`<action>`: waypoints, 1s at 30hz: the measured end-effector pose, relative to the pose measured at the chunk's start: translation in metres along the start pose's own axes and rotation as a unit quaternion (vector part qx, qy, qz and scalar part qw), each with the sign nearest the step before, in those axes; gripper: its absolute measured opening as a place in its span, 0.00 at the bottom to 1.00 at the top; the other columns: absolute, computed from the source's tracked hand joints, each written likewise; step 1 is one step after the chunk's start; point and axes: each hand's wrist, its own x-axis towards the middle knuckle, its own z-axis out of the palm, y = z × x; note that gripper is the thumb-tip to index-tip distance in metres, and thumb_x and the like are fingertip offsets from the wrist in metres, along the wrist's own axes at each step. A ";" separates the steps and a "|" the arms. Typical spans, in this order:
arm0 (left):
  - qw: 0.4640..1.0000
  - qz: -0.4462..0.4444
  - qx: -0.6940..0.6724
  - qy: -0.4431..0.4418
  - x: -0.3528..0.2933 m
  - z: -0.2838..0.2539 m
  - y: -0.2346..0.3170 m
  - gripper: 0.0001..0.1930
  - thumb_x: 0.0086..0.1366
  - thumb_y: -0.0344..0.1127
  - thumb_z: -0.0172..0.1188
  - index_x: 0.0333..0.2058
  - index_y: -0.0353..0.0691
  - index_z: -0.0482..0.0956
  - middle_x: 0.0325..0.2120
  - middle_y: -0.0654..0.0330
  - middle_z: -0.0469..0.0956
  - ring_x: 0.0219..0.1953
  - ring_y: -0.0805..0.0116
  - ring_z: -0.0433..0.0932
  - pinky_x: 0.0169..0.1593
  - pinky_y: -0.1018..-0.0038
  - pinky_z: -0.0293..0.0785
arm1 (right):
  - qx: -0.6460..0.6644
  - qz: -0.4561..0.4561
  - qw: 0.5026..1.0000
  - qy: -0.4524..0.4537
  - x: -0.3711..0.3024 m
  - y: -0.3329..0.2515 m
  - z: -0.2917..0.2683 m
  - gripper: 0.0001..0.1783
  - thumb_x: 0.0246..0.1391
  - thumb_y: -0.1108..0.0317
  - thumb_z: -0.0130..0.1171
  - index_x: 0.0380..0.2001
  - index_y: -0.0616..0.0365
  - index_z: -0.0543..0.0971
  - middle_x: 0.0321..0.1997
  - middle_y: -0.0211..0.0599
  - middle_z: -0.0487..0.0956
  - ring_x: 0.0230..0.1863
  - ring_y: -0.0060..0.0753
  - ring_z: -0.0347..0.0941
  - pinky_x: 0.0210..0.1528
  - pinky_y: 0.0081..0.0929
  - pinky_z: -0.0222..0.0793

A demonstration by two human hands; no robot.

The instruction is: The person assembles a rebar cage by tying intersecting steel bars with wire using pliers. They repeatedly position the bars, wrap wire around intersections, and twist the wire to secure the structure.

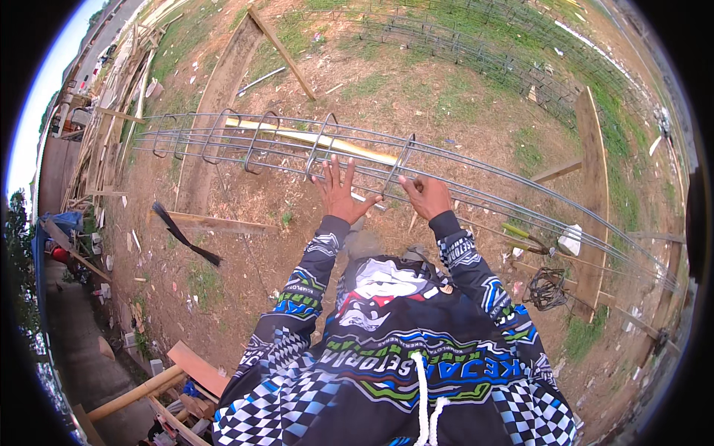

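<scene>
A long cage of steel reinforcing bars with rectangular stirrups runs across the ground in front of me, curving from upper left to lower right. My left hand is spread flat with fingers apart, hovering at the near bars of the cage. My right hand is closed around a near bar beside a stirrup. A pale wooden batten lies under the cage. Both arms wear patterned checkered sleeves.
Wooden planks lie on bare earth and grass at right and at upper left. A coil of tie wire and pliers rest at right. A dark blade-like tool lies at left. More rebar mesh sits behind.
</scene>
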 end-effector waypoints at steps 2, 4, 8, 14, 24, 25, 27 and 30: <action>1.000 0.002 0.007 -0.010 0.001 -0.004 0.000 0.61 0.44 0.78 0.59 0.71 0.53 0.47 0.72 0.46 0.34 0.73 0.43 0.28 0.66 0.36 0.22 | -0.010 0.007 0.999 -0.039 0.026 -0.021 0.027 0.30 0.49 0.41 0.62 0.21 0.63 0.84 0.17 0.52 0.77 0.24 0.51 0.77 0.33 0.40 0.72; 1.000 0.008 0.005 -0.015 0.006 -0.007 0.003 0.60 0.45 0.78 0.58 0.71 0.54 0.47 0.72 0.46 0.34 0.73 0.43 0.28 0.66 0.34 0.24 | 0.011 0.000 1.000 -0.017 0.041 -0.018 0.047 0.27 0.46 0.45 0.65 0.20 0.63 0.84 0.18 0.53 0.78 0.26 0.53 0.78 0.34 0.41 0.73; 1.000 -0.006 0.014 -0.016 0.001 -0.007 0.002 0.58 0.47 0.77 0.58 0.71 0.53 0.48 0.71 0.46 0.35 0.73 0.44 0.29 0.67 0.37 0.25 | 0.005 -0.016 1.000 -0.007 0.042 -0.017 0.055 0.23 0.42 0.50 0.68 0.19 0.64 0.83 0.19 0.54 0.78 0.26 0.55 0.78 0.35 0.42 0.73; 1.000 -0.013 0.016 -0.016 -0.001 -0.009 0.008 0.56 0.49 0.75 0.59 0.70 0.52 0.49 0.71 0.46 0.36 0.73 0.44 0.31 0.68 0.39 0.27 | 0.018 0.009 1.000 -0.014 0.030 -0.006 0.060 0.23 0.43 0.50 0.68 0.15 0.62 0.83 0.15 0.48 0.78 0.23 0.49 0.78 0.34 0.40 0.74; 1.000 -0.023 -0.010 0.004 0.005 0.000 0.010 0.55 0.51 0.72 0.60 0.70 0.53 0.49 0.71 0.46 0.37 0.73 0.43 0.32 0.66 0.34 0.29 | 0.061 0.057 0.996 -0.036 0.033 -0.007 0.055 0.22 0.42 0.48 0.69 0.18 0.59 0.83 0.22 0.53 0.80 0.30 0.55 0.79 0.38 0.45 0.74; 1.000 -0.027 -0.005 0.007 0.004 -0.003 0.009 0.54 0.51 0.71 0.61 0.70 0.53 0.49 0.71 0.46 0.37 0.73 0.42 0.33 0.66 0.35 0.30 | 0.061 0.053 0.996 -0.037 0.033 -0.010 0.057 0.23 0.41 0.48 0.70 0.19 0.60 0.83 0.23 0.54 0.80 0.31 0.55 0.80 0.38 0.45 0.74; 1.000 -0.027 0.003 -0.006 0.005 -0.003 0.013 0.54 0.51 0.71 0.61 0.70 0.53 0.49 0.71 0.46 0.37 0.73 0.42 0.34 0.67 0.36 0.30 | 0.077 0.072 0.994 -0.034 0.031 -0.009 0.054 0.23 0.41 0.47 0.69 0.20 0.60 0.84 0.23 0.53 0.80 0.31 0.56 0.80 0.38 0.45 0.74; 0.998 -0.033 -0.046 0.028 -0.002 -0.011 0.007 0.50 0.54 0.71 0.58 0.69 0.53 0.54 0.71 0.47 0.40 0.73 0.43 0.35 0.68 0.37 0.30 | 0.091 0.077 0.991 -0.057 0.034 -0.005 0.059 0.28 0.45 0.42 0.66 0.20 0.61 0.84 0.20 0.49 0.80 0.25 0.48 0.80 0.32 0.38 0.75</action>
